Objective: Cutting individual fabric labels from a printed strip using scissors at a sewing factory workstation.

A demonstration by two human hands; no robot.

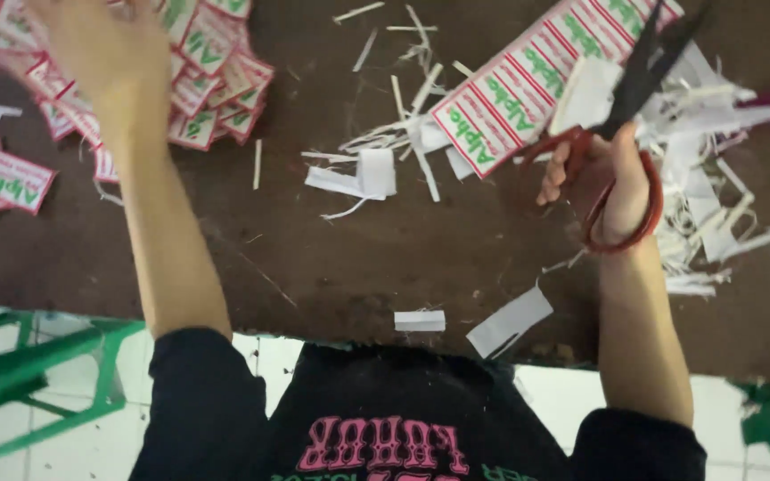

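My right hand (612, 183) grips red-handled scissors (627, 134), whose dark blades point up and away over a long printed strip of red, white and green labels (528, 85) lying slantwise on the dark brown table (385, 249). My left hand (104, 49), blurred, reaches to the far left over a heap of cut labels (211, 76). Whether its fingers hold a label I cannot tell.
White paper offcuts (715, 178) pile up at the right and scatter across the middle (363, 174). Loose cut labels (6, 178) lie at the left edge. Two scraps (421, 321) rest at the table's front edge. A green stool frame (37, 374) stands below on the tiled floor.
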